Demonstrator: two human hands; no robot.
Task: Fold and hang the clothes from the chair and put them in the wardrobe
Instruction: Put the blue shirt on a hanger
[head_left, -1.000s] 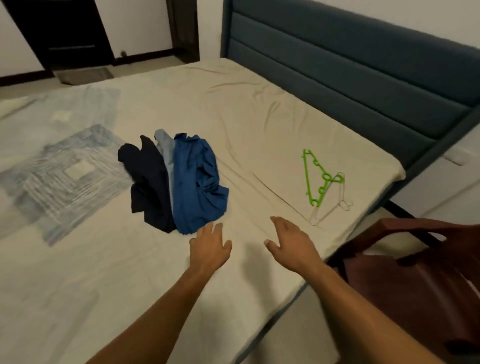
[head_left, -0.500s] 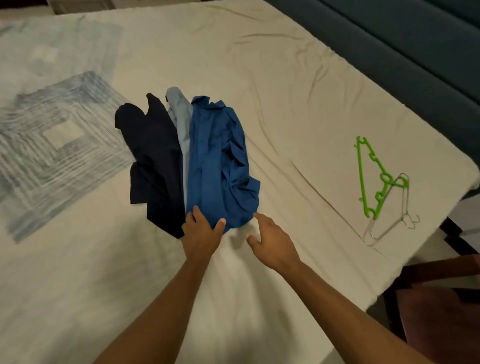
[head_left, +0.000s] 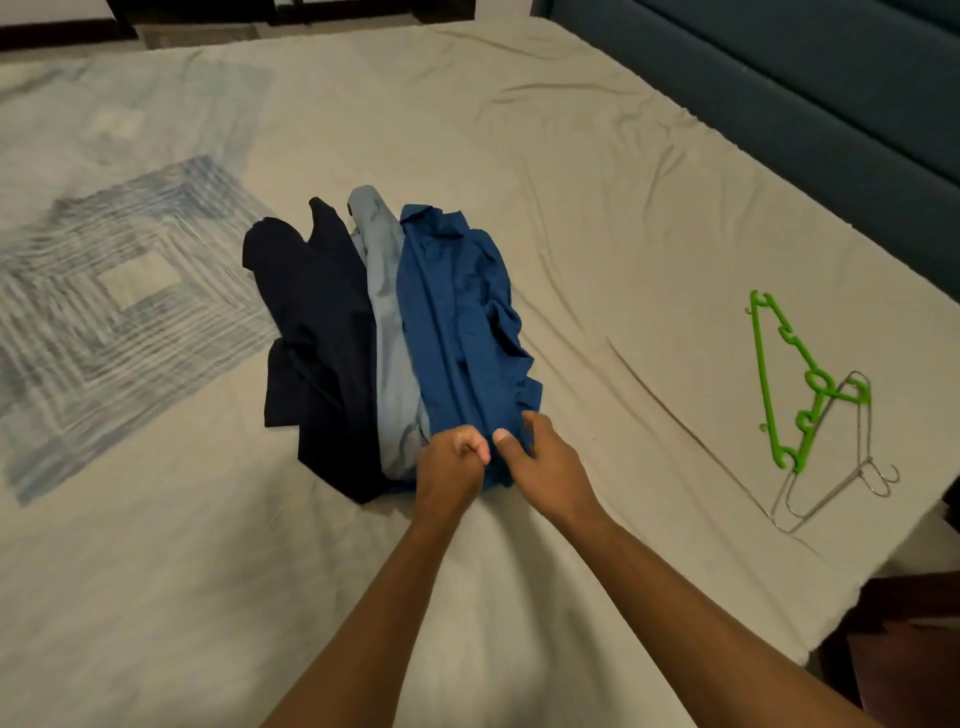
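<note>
Now both hands grip the near hem of the crumpled royal-blue cloth shirt (head_left: 457, 332) on the beige bed sheet (head_left: 597, 218). Left hand (head_left: 451, 462) is fisted on it; right hand (head_left: 540, 457) pinches it with thumb on top.

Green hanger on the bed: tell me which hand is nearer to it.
Right. The right hand grips the blue shirt on the side toward the green hanger, well short of it. The left hand sits just beyond, further from the hanger.
</note>
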